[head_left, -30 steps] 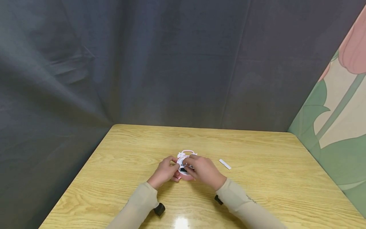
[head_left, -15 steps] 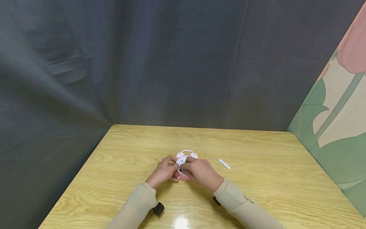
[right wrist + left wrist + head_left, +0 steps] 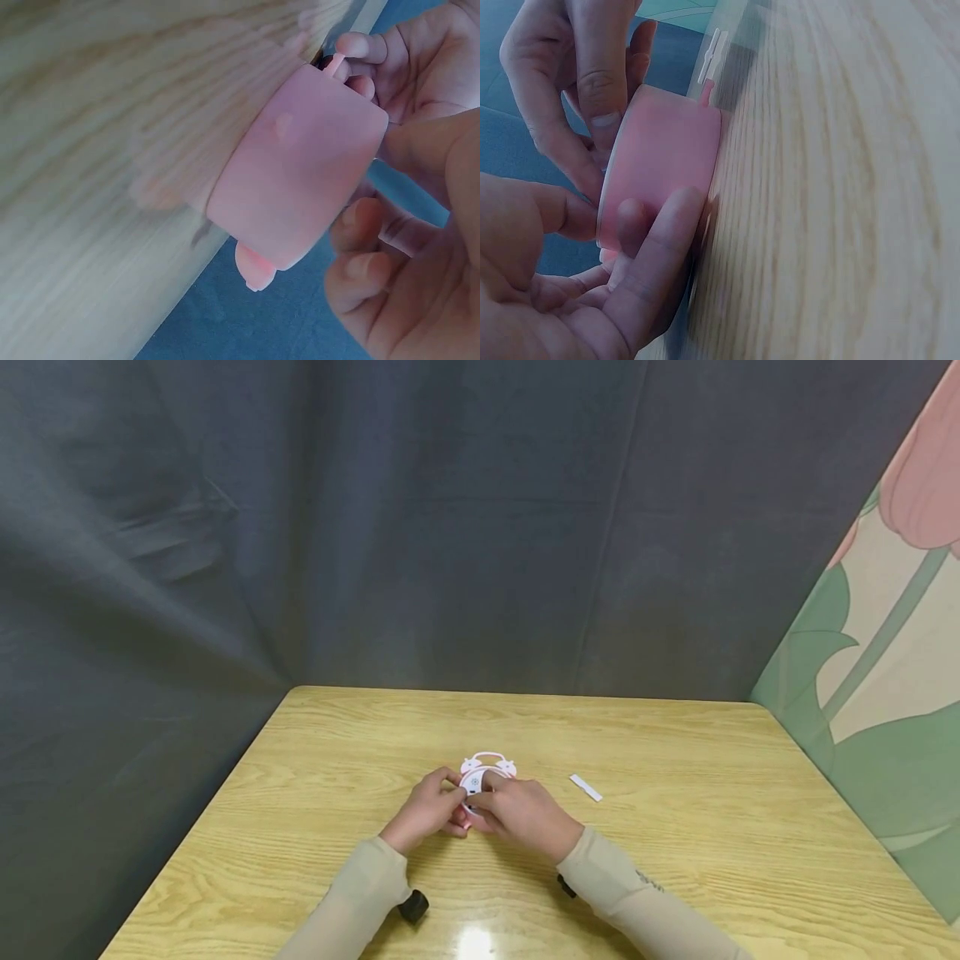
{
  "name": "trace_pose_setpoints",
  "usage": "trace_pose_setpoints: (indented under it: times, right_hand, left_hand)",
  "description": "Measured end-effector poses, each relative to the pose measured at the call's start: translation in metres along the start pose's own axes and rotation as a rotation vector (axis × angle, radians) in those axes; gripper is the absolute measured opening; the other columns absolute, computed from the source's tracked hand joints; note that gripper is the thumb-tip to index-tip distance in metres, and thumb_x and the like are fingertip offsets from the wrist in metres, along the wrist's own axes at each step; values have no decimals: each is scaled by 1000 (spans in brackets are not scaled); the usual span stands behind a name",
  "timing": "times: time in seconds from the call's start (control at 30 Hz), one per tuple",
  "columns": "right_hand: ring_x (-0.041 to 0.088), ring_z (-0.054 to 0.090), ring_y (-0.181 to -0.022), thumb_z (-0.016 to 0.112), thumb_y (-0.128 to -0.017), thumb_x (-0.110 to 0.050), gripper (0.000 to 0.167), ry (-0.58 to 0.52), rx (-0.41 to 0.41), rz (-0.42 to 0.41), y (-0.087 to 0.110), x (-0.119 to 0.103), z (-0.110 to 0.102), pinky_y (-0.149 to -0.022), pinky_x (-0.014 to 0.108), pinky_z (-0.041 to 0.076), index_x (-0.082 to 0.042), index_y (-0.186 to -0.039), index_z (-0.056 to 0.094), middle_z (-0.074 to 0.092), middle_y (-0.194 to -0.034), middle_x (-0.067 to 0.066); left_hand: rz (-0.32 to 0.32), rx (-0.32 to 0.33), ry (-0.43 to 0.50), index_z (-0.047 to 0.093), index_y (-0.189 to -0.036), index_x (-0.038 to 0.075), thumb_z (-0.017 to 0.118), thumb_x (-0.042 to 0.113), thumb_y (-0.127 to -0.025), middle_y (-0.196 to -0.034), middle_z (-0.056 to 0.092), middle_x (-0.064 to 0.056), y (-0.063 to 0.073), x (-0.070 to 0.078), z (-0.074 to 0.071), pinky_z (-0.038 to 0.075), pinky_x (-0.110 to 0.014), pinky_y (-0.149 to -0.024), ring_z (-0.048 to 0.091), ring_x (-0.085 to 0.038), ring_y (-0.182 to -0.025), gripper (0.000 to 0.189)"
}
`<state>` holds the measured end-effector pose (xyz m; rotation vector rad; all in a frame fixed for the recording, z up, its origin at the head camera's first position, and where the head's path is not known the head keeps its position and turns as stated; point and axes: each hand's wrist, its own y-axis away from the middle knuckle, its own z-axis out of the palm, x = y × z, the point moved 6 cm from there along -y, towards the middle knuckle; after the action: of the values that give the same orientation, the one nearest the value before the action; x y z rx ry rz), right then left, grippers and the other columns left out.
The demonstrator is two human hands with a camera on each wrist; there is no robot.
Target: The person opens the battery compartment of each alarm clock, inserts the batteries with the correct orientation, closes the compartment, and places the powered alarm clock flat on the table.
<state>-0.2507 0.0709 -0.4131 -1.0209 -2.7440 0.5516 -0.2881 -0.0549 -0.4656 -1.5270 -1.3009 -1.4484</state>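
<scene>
A pink twin-bell alarm clock (image 3: 475,783) lies on the table with its white back facing up, bells and handle pointing away from me. My left hand (image 3: 426,810) grips its left side, fingers against the pink rim (image 3: 660,150) in the left wrist view. Over the lower part of the back is my right hand (image 3: 534,814), its bent fingertips touching around the dark battery opening. Those fingers cover most of that opening, so whether they pinch anything is hidden. The right wrist view shows the clock's pink side (image 3: 292,172) with fingers beyond it.
A narrow white plastic strip (image 3: 585,787), seemingly a battery cover, lies right of the clock. The wooden table (image 3: 675,777) runs back to a dark curtain (image 3: 450,527). A floral panel (image 3: 885,677) stands along the right.
My right hand has shifted slightly left and toward me over the clock's back, uncovering the right bell and covering more of the dark opening. My left hand keeps its grip.
</scene>
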Motion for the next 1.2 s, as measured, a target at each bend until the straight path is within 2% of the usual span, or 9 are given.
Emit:
trace_pose_setpoints:
  times: [0.17,0.27,0.37,0.47,0.53,0.63,0.77,0.9,1.2]
  right_hand:
    - [4,38,-55,74,-92,-32,9,6,-8,9,1,-1,-1,-42,18,37,-23,-95,74,51,-81,-3]
    - [3,44,-57,71,-93,-23,8,-32,-27,40,1,1,-2,-46,19,42,-22,-99,76,56,-85,-4]
    - [4,50,-62,70,-91,-14,11,-107,-46,108,1,4,-4,-51,22,47,-19,-99,76,61,-91,-4]
    - [6,51,-63,70,-88,-15,11,-155,-24,225,1,8,-5,-50,23,46,-13,-98,75,61,-91,-1]
    - [8,49,-60,72,-88,-21,20,-168,10,337,1,14,-5,-48,24,44,-9,-104,74,59,-91,3]
    - [12,49,-59,76,-84,-33,47,-177,59,514,3,22,-2,-46,26,44,-4,-119,67,55,-96,11]
    - [18,53,-65,78,-79,-49,81,-209,34,680,5,30,7,-49,31,48,1,-137,53,50,-107,20]
    - [21,53,-67,77,-78,-55,96,-249,-33,757,7,33,17,-51,35,48,3,-146,41,47,-108,21]
    - [24,55,-69,75,-80,-52,99,-333,-118,827,7,33,28,-56,39,49,1,-151,32,48,-110,24]
  left_hand:
    - [0,3,1,47,-120,-5,47,5,-99,-70,59,-11,2,1,0,62,-37,-59,63,-17,-59,23]
    - [2,2,1,47,-119,-5,47,5,-99,-69,59,-11,2,2,0,62,-36,-59,63,-17,-59,22]
    - [0,0,-2,47,-119,-4,46,6,-100,-68,58,-10,2,1,0,62,-36,-59,63,-16,-58,22]
    - [-1,-1,-1,47,-119,-4,46,6,-100,-67,58,-10,2,0,-1,62,-35,-59,63,-16,-58,21]
    - [0,-1,-5,47,-119,-4,46,6,-100,-68,59,-10,2,-1,-1,62,-35,-60,63,-16,-58,22]
    - [3,-5,-8,48,-119,-5,46,6,-100,-69,60,-12,2,-1,0,63,-35,-61,63,-16,-60,22]
    - [5,-13,-12,47,-120,-5,46,6,-99,-70,62,-12,2,0,0,63,-36,-61,64,-16,-60,23]
    - [5,-15,-11,46,-121,-5,46,4,-98,-69,61,-11,2,1,0,63,-37,-61,64,-16,-60,25]
    - [11,-5,-6,47,-121,-6,46,4,-96,-70,61,-12,3,2,0,63,-37,-60,63,-16,-59,26]
